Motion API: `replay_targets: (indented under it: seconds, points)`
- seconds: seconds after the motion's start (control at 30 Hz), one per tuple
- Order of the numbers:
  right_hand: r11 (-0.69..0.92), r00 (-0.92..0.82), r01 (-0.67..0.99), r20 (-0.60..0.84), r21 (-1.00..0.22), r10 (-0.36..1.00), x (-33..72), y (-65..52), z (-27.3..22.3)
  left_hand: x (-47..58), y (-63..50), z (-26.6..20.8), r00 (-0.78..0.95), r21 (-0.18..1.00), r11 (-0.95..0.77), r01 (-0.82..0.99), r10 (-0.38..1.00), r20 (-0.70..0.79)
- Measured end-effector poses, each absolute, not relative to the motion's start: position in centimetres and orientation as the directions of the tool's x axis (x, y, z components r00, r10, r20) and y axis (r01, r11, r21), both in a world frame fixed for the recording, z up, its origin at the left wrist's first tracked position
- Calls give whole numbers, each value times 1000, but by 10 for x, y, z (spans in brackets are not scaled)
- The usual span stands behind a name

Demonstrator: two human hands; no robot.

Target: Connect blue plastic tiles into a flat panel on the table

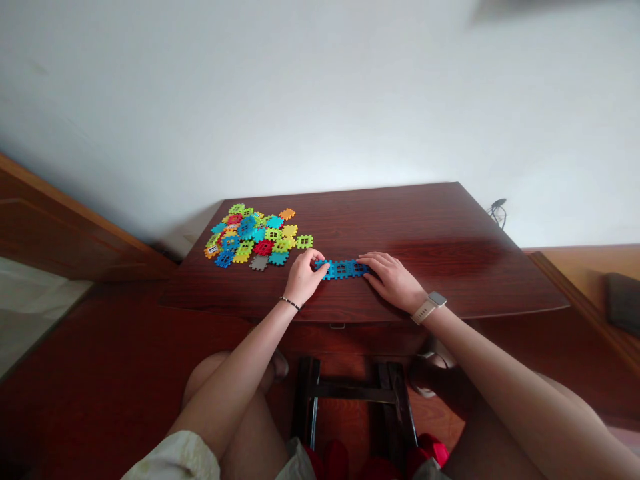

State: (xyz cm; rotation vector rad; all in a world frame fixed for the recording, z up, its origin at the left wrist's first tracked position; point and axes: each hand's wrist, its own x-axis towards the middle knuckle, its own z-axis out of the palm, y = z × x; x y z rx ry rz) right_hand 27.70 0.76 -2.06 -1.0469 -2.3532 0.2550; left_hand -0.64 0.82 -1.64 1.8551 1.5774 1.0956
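A short row of joined blue interlocking building tiles [342, 269] lies flat on the dark wooden table between my hands. Some of these tiles have window-like openings. My left hand [304, 275] pinches the left end of the row between thumb and fingers. At the other end, my right hand [393, 279] rests with its fingers stretched out and the thumb apart, fingertips touching the last tile. A pile of loose tiles [265, 247] in green, yellow, red, blue, orange and grey lies to the left, just beyond my left hand.
The table [400, 223] stands against a white wall [320, 100]. A black cable [498, 212] hangs by its right edge. Below the front edge is a dark wooden stool [353, 392] between the legs. A brown wooden panel [75, 233] stands at the left.
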Motion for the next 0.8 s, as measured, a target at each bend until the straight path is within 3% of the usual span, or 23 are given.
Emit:
replay_targets:
  seconds: [0.8]
  points:
    - [691, -549, 611, 422, -386, 722, 277, 8, -22, -9, 21, -20, 17, 748, -155, 645, 982, 188]
